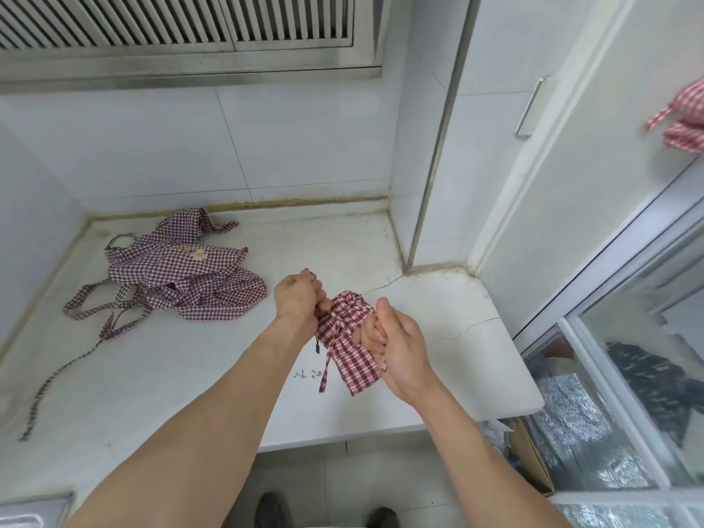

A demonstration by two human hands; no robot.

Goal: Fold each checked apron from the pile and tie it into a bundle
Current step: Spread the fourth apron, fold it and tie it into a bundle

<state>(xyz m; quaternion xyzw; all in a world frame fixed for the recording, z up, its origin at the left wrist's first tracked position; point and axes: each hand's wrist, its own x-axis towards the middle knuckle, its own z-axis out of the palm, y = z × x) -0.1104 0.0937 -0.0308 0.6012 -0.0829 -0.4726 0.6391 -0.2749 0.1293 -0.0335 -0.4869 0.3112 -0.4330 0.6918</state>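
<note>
A folded red-and-white checked apron (352,354) hangs in the air above the white counter (213,375), bunched into a small bundle. My left hand (299,299) grips a strap end at the bundle's upper left. My right hand (398,344) holds the bundle from the right, its fingers curled into the cloth. A thin strap (324,375) dangles below. A pile of purple checked aprons (179,274) lies loose at the counter's back left, its long ties trailing toward the front edge.
Red checked bundles (685,120) sit on a ledge at the upper right. A white cabinet door with a metal handle (529,108) stands to the right. Glass panels (628,394) and a cardboard box (533,459) lie below right. A metal vent (171,20) runs overhead.
</note>
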